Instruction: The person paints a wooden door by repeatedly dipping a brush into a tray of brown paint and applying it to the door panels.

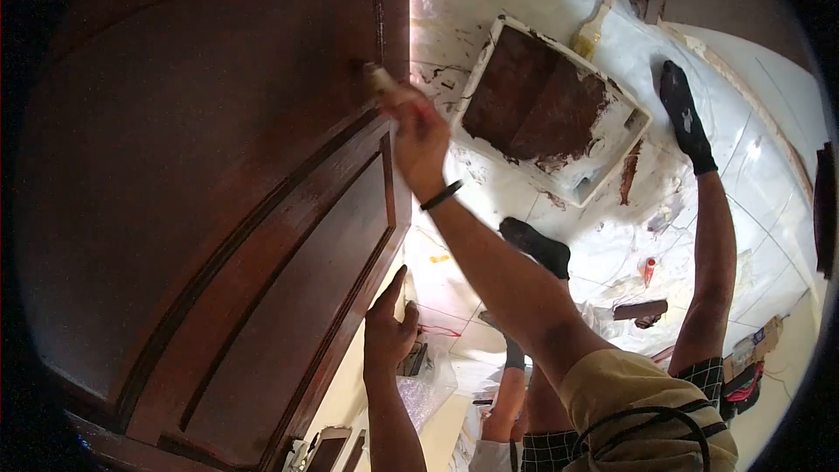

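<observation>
My right hand (423, 142), with a dark band at its wrist, is closed around a paintbrush (381, 80). The brush's tip is right at the face of a dark brown panelled door (210, 105), near its edge; the hand is slightly blurred. Lower down, my left hand (391, 332) holds nothing, its fingers apart beside the door's edge. To the right of my right hand, a white rectangular tray (568, 190) stands on the floor with dark brown paint in it and smeared on its walls.
Plastic sheeting (642, 52) and paint stains cover parts of the tiled floor (743, 149). My black-socked feet stand by the tray. A yellowish object (594, 28) lies behind it; a red tube (649, 271) and a dark brown piece (641, 309) lie nearer. Another person's leg (505, 406) shows below.
</observation>
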### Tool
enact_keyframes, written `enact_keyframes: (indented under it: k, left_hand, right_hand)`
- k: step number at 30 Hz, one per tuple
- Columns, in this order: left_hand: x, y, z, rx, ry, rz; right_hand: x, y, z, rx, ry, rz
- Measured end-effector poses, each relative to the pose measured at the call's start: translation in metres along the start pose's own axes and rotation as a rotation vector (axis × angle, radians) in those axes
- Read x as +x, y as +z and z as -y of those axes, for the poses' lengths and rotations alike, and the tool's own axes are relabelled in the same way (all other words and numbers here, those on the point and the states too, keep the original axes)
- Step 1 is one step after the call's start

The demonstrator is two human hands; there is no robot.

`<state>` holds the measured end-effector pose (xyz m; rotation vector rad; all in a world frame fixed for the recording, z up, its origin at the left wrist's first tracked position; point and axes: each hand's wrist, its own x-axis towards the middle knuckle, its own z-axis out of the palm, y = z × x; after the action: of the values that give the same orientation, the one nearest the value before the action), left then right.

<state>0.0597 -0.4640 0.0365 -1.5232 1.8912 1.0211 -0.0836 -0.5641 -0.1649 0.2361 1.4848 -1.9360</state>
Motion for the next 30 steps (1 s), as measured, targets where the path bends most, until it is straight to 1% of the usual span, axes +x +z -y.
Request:
enact_keyframes:
  k: [1, 2, 4, 6, 7, 8, 9, 10, 12, 14, 16, 17, 20, 21, 22, 23, 25, 26, 27, 28, 30]
  left_hand:
    - [0.000, 0.003, 0.001, -0.001, 0.011, -0.016]
    - [0.001, 0.003, 0.003, -0.001, 0.022, -0.033]
    - [-0.003, -0.001, 0.010, 0.161, 0.051, 0.037]
    - [-0.003, -0.003, 0.012, 0.230, 0.078, 0.057]
    - [-0.002, -0.003, 0.011, 0.218, 0.085, 0.040]
    - [-0.002, -0.003, 0.008, 0.205, 0.091, 0.021]
    - [0.003, -0.012, -0.012, 0.097, -0.099, 0.052]
    - [0.004, -0.010, -0.011, 0.074, -0.074, 0.038]
    - [0.006, -0.006, -0.006, 0.022, -0.024, 0.008]
    - [0.004, -0.006, -0.005, 0.024, -0.012, 0.035]
    - [0.004, -0.003, -0.008, 0.022, -0.013, 0.040]
    - [0.004, -0.001, -0.008, 0.024, -0.017, 0.048]
    - [0.005, 0.004, -0.004, 0.012, -0.013, 0.053]
    - [0.006, 0.006, -0.002, -0.009, -0.002, 0.048]
    - [0.007, 0.007, -0.001, -0.029, 0.007, 0.042]
    - [0.006, 0.006, -0.001, 0.044, -0.024, 0.061]
    - [0.005, 0.004, -0.003, 0.189, -0.079, 0.095]
    - [0.004, 0.008, 0.009, 0.086, -0.069, 0.072]
    - [0.003, 0.013, 0.022, -0.017, -0.057, 0.051]
    - [0.007, 0.011, 0.015, -0.105, -0.094, 0.066]
    - [0.012, -0.003, -0.019, 0.067, -0.111, 0.074]
  right_hand:
    - [-0.020, 0.007, 0.020, -0.114, -0.045, 0.066]
    - [-0.042, 0.013, 0.053, -0.227, -0.090, 0.134]
    - [-0.078, 0.015, 0.105, -0.003, -0.096, 0.292]
    - [-0.101, 0.023, 0.137, 0.504, 0.114, 0.308]
    - [-0.105, 0.026, 0.142, 0.759, 0.221, 0.311]
    - [-0.098, 0.024, 0.134, 0.782, 0.290, 0.322]
    - [-0.081, 0.020, 0.116, 0.805, 0.358, 0.333]
    - [-0.063, 0.018, 0.096, 0.826, 0.424, 0.342]
    - [-0.024, 0.018, 0.045, 0.798, 0.524, 0.159]
    - [0.016, -0.003, 0.000, 0.704, 0.368, 0.117]
    - [0.043, -0.016, 0.000, 0.354, 0.323, -0.091]
    - [0.045, -0.018, 0.003, 0.283, 0.214, -0.122]
    - [0.020, 0.003, -0.009, -0.054, -0.049, -0.021]
    - [0.004, 0.009, 0.029, -0.201, -0.248, 0.059]
    - [-0.015, 0.017, 0.069, -0.162, -0.181, 0.130]
    - [-0.033, 0.022, 0.090, -0.123, -0.139, 0.193]
    - [-0.058, 0.023, 0.135, 0.211, -0.080, 0.348]
    - [-0.061, 0.026, 0.141, 0.398, 0.018, 0.339]
    - [-0.064, 0.032, 0.144, 0.584, 0.118, 0.330]
    - [-0.065, 0.038, 0.144, 0.772, 0.219, 0.321]
    - [-0.039, 0.041, 0.076, 0.972, 0.272, 0.328]
